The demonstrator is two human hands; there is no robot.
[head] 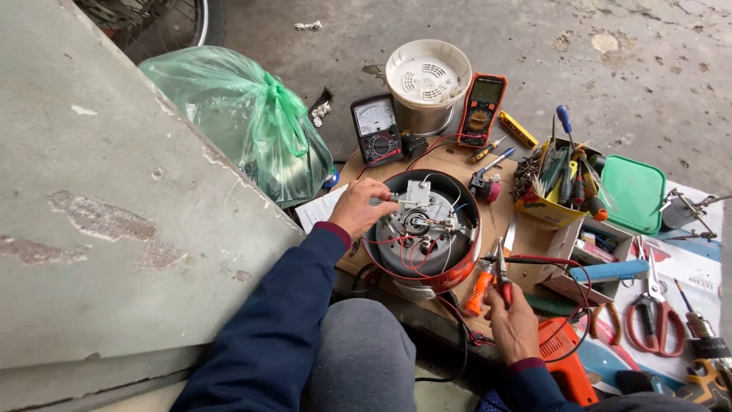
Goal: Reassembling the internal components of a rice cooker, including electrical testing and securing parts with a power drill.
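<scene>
The left hand [357,206] is closed around the near-left rim of an upturned round cooker base [422,229], fingers curled over the edge toward a small white terminal block [416,194] just beyond the fingertips. The right hand [509,317] is closed on orange-handled pliers [488,284], their tip pointing up at the base's right rim, just beside it.

The base sits between the two hands on a brown cardboard-covered desk [457,162]. Its open underside shows a metal plate, a central round part and loose red and white wires [396,255]. It looks rigid and moderately heavy for its size, with a smooth orange-red outer shell that could slide on the cardboard. The rim is the sound place to grip, as the left hand does; the wiring and the terminal block look delicate and should not bear any pull.

Beyond the left hand stand a black analogue meter [376,130] and an orange digital meter [481,109], with a white-lidded steel pot [427,84] between them. Right of the right hand lie a yellow box of screwdrivers [560,183], a green lid [635,193] and red scissors [652,309]. Left of the left hand is a green plastic bag [244,114].
</scene>
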